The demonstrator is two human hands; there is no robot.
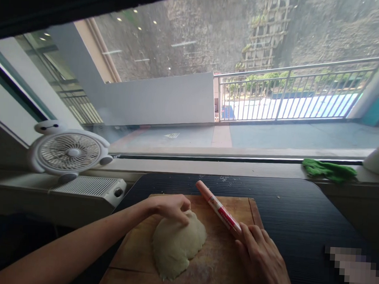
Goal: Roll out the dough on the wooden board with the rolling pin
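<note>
Taking the pale, flattened lump of dough (177, 247) as the centre of the clock, it lies on a wooden cutting board (129, 253), whose surface is dusted with flour towards 4 and 5 o'clock. The left hand (172, 208) is at the dough's 12 o'clock edge, thumb resting against the top of it and the other fingers curled in; whether they pinch the dough I cannot tell. At 3 o'clock the right hand (261, 251) has its fingers clamped together around the near end of a pink tube (219, 207) with a red printed label, which slants up towards 11 o'clock, its far end reaching past the board's far edge. The board sits on a black table (288, 202), with white crumbs scattered at 1 o'clock. Beyond, a white desk fan (73, 153) with a figure-like head stands at 10 o'clock, and a crumpled green cloth (329, 169) lies on the white windowsill (207, 167) at 2 o'clock. Through the window, a metal railing (288, 79) shows at 1 o'clock
</note>
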